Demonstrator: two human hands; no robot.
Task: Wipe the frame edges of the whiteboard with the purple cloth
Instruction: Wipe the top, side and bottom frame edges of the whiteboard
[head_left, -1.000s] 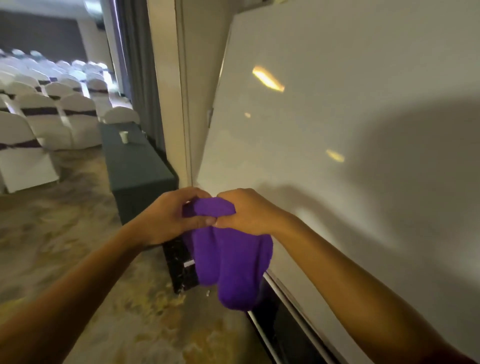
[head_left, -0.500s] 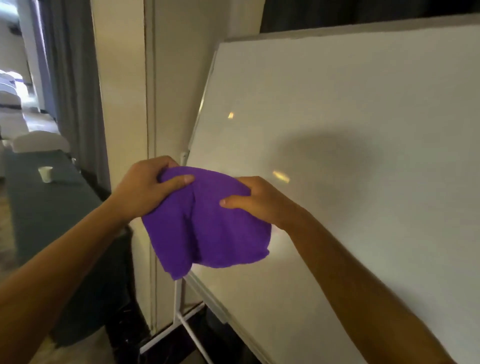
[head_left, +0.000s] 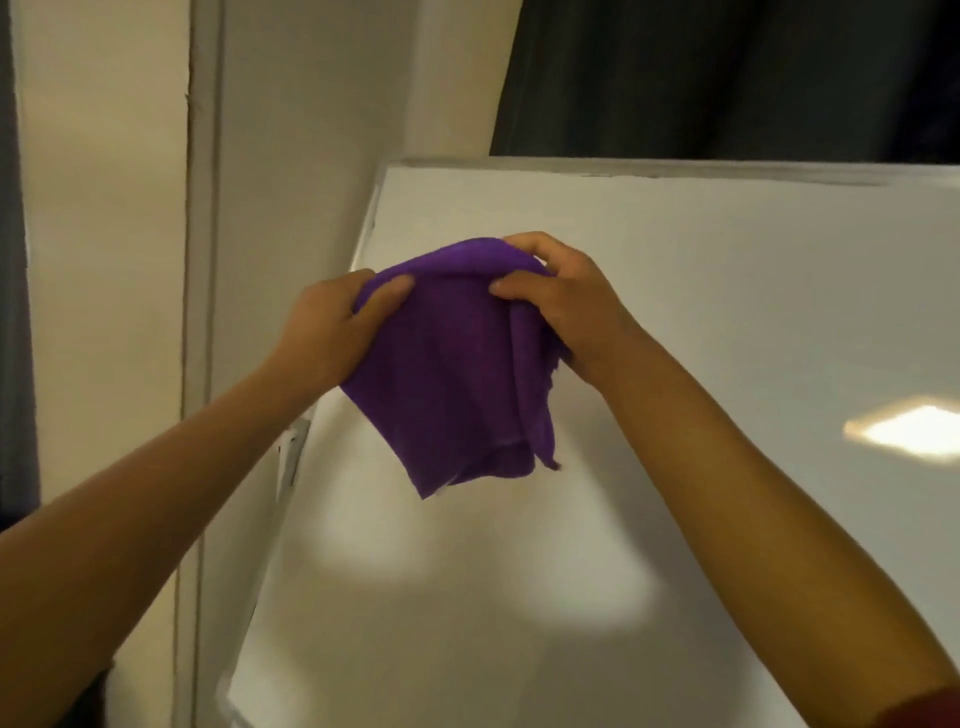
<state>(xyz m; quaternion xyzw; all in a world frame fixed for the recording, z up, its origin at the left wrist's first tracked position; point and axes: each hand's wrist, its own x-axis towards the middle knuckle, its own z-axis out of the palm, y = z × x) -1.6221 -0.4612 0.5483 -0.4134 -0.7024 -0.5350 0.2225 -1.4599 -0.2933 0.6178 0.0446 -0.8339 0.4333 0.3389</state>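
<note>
A purple cloth (head_left: 457, 374) hangs between both hands in front of the whiteboard (head_left: 727, 291). My left hand (head_left: 332, 327) grips its left upper corner, thumb on the front. My right hand (head_left: 561, 301) grips the right upper part, fingers curled over the top edge. The cloth hangs folded, its lower corner pointing down, just below the board's upper left corner. The board's pale frame shows along the top edge (head_left: 675, 169) and down the slanted left edge (head_left: 296, 447). Whether the cloth touches the board I cannot tell.
A cream wall with a vertical moulding strip (head_left: 200, 260) stands left of the board. A dark curtain (head_left: 727, 78) hangs above and behind the top edge. A bright light reflection (head_left: 904, 431) lies on the board's right side.
Both hands have raised the cloth up along the board toward its upper left corner. The view has tilted upward, so the floor, the table and the chairs have left the frame.
</note>
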